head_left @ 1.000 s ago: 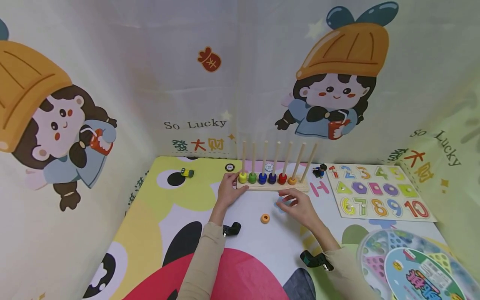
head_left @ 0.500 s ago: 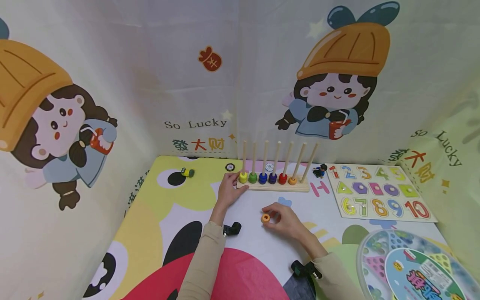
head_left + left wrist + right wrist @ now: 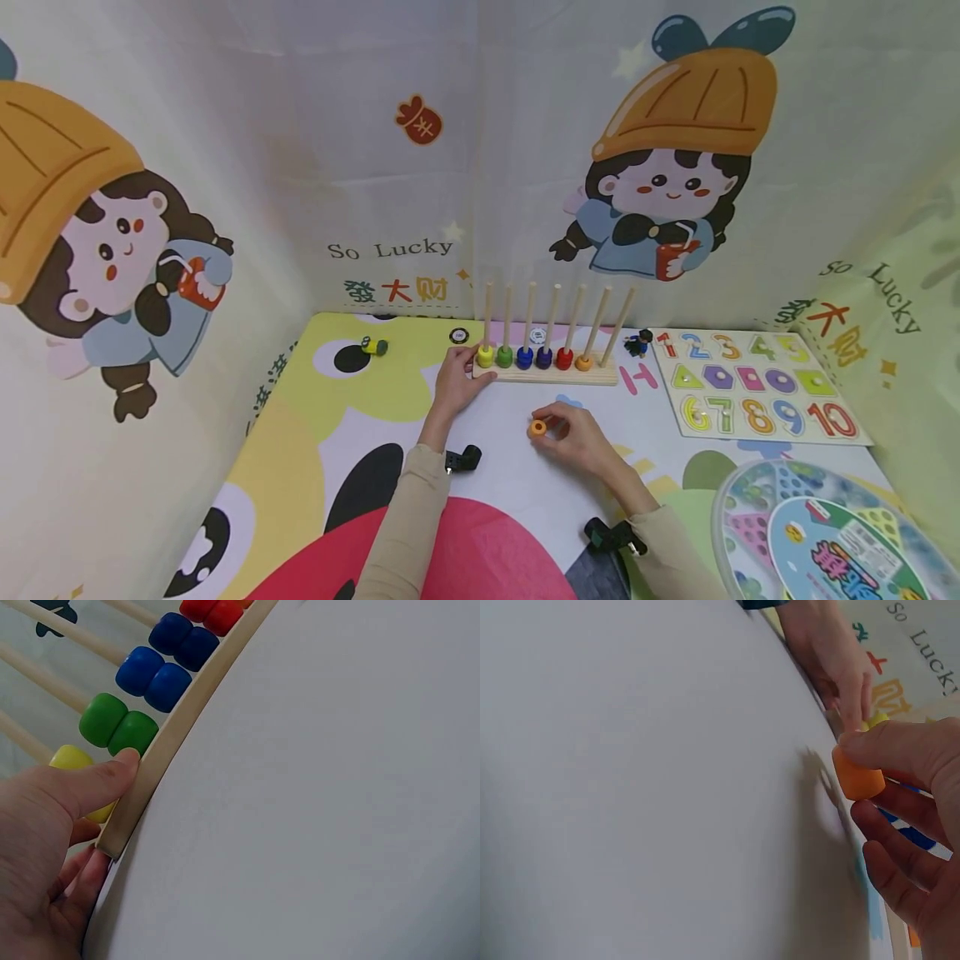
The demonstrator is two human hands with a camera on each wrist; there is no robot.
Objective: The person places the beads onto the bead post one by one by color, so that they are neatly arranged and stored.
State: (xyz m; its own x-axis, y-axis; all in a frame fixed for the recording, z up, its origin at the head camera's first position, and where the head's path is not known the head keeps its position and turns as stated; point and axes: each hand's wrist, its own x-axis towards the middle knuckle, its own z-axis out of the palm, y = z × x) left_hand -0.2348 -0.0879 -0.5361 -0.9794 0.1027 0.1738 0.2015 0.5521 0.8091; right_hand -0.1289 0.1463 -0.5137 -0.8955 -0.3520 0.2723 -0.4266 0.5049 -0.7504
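A wooden peg stand with a row of upright pegs stands toward the back of the table. Yellow, green, blue, dark blue, red and orange beads sit low on its pegs; the rightmost peg is bare. My left hand grips the stand's left end, thumb over the front edge by the green beads. In front of the stand, my right hand pinches a loose orange bead between thumb and fingers, its hole facing up toward the head camera.
Right of the stand lie a small dark toy figure and a number-and-shape board. A round clear-lidded box sits at the front right. A small yellow-green toy and a black round disc lie back left.
My right hand has come down and left from near the stand, taken the orange bead from the table, and moved it slightly toward the stand. The left hand stays put.
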